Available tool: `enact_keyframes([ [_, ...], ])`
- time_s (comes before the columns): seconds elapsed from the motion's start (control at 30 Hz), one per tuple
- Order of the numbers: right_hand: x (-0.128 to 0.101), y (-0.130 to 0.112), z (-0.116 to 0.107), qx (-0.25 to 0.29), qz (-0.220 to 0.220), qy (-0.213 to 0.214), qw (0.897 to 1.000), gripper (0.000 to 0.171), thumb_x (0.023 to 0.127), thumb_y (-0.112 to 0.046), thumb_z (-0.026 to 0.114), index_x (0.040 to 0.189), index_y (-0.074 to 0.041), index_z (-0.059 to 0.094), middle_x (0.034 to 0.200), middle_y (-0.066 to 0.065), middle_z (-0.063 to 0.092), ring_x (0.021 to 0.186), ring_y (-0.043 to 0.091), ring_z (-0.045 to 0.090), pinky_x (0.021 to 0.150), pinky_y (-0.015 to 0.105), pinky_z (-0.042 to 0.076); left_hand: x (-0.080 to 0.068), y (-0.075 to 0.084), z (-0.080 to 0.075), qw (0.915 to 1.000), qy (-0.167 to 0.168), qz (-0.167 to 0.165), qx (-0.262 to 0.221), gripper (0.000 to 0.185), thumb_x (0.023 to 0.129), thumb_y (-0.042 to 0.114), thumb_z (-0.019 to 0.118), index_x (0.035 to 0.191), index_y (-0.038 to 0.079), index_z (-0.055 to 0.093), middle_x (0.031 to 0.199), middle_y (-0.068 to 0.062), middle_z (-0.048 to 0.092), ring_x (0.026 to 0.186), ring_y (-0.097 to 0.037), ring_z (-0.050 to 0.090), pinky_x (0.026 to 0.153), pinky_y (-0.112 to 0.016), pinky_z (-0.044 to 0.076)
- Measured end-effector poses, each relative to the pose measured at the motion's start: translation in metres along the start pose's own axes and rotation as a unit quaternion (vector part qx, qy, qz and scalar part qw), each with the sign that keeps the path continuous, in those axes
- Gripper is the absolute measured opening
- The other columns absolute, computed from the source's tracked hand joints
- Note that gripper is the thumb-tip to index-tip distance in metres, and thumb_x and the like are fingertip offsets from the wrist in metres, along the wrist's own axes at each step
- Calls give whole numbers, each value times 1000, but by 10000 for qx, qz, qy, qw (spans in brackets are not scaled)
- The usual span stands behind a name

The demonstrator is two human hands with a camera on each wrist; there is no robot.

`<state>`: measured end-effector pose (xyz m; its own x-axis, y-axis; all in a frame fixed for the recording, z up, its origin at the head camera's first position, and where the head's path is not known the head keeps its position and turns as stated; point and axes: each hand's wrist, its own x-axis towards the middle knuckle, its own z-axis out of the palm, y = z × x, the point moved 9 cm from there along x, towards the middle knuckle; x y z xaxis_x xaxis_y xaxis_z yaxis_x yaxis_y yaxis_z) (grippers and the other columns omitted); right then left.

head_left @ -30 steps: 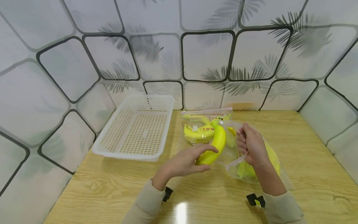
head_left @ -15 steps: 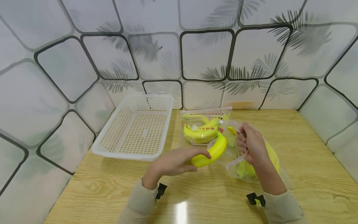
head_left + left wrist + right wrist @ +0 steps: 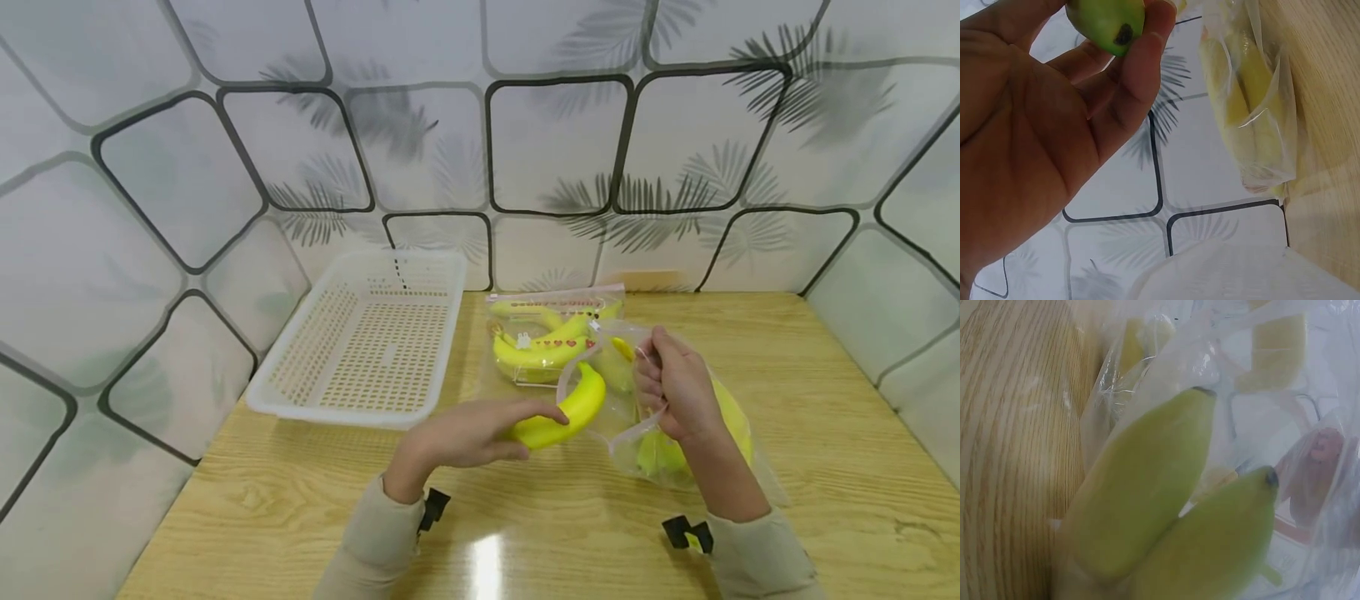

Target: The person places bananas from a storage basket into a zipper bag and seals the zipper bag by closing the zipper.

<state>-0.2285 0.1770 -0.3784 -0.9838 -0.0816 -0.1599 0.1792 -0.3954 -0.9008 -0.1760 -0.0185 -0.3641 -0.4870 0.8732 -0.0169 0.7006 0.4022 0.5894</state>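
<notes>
A yellow banana [image 3: 579,408] is held in my left hand [image 3: 468,432], fingers and thumb around its near end. Its green, dark-spotted tip [image 3: 1113,25] shows between the fingers in the left wrist view. Its far end points toward the mouth of a clear zip bag [image 3: 626,454]. My right hand [image 3: 677,387] grips that bag's upper edge with curled fingers. Inside the bag lie more bananas; two greenish-yellow ones, including one banana [image 3: 1147,481], show through the plastic in the right wrist view. Whether the held banana's far end is within the bag's opening, I cannot tell.
Behind the hands, a second zip bag [image 3: 555,293] printed with red hearts holds several bananas. On the left stands a white perforated plastic basket [image 3: 345,414]. All rest on a wood-grain table [image 3: 300,517], with patterned white walls [image 3: 555,150] at the back and sides.
My left hand has drawn the banana left and a little downward, and its top has swung lower. Over the last half second it barely moves. The right hand stays on the bag.
</notes>
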Motion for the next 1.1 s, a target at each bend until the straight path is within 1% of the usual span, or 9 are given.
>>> enact_keyframes([
  [0.13,0,-1,-1,16,3,21,10000,39,105,-43,40,85,-11,50,61,-7,40,49,7,28,38,17,24,1,-5,-2,9997,127,-166,86,59,94,15,67,148,20,42,147,2,51,127,-12,53,104,-26,43],
  [0.27,0,-1,-1,56,-1,13,10000,38,106,-42,40,85,-11,50,61,-7,40,50,8,26,38,16,26,-1,-11,-4,9983,280,-483,136,62,93,18,70,148,20,41,139,-2,57,122,-17,57,98,-30,48],
  [0.33,0,-1,0,69,-17,-4,10000,38,106,-41,39,85,-11,50,61,-7,40,51,9,24,38,16,26,-2,-13,-5,9977,325,-573,186,62,92,19,72,147,20,42,135,-2,60,119,-17,59,95,-30,50],
  [0.47,0,-2,0,119,-60,-67,9999,38,107,-39,38,84,-11,50,60,-7,39,52,10,21,38,17,25,-3,-15,-7,9969,391,-598,326,61,90,17,73,145,20,46,133,0,61,113,-15,60,94,-30,50],
  [0.63,0,-2,0,128,-155,-174,9996,39,106,-40,39,83,-11,51,60,-7,40,50,8,22,37,15,26,-4,-14,-11,9949,489,-552,686,57,91,15,72,144,19,52,138,-1,58,118,-19,58,98,-33,49],
  [0.77,0,-2,0,134,-204,-251,9994,39,106,-39,39,83,-11,52,60,-7,40,48,8,24,36,14,28,-6,-16,-15,9917,679,-591,919,53,91,15,71,141,19,55,130,-4,60,113,-20,57,93,-33,50],
  [0.83,0,-1,0,149,-198,-256,9994,39,106,-40,39,83,-11,52,59,-7,40,49,8,23,36,14,28,-7,-17,-18,9896,818,-675,967,50,90,16,72,138,19,58,125,-5,61,108,-19,57,90,-32,50],
  [0.93,0,-1,0,165,-201,-270,9993,39,106,-40,39,83,-11,52,59,-7,40,50,9,22,36,14,28,-7,-18,-21,9874,990,-752,982,45,89,17,74,133,17,62,122,-4,62,108,-20,56,90,-34,50],
  [1.1,0,-1,1,184,-193,-281,9992,38,106,-40,40,84,-11,52,60,-7,40,50,9,22,37,14,28,-5,-20,-21,9853,1043,-903,1004,41,88,18,77,126,15,63,122,-3,63,110,-21,57,92,-35,50],
])
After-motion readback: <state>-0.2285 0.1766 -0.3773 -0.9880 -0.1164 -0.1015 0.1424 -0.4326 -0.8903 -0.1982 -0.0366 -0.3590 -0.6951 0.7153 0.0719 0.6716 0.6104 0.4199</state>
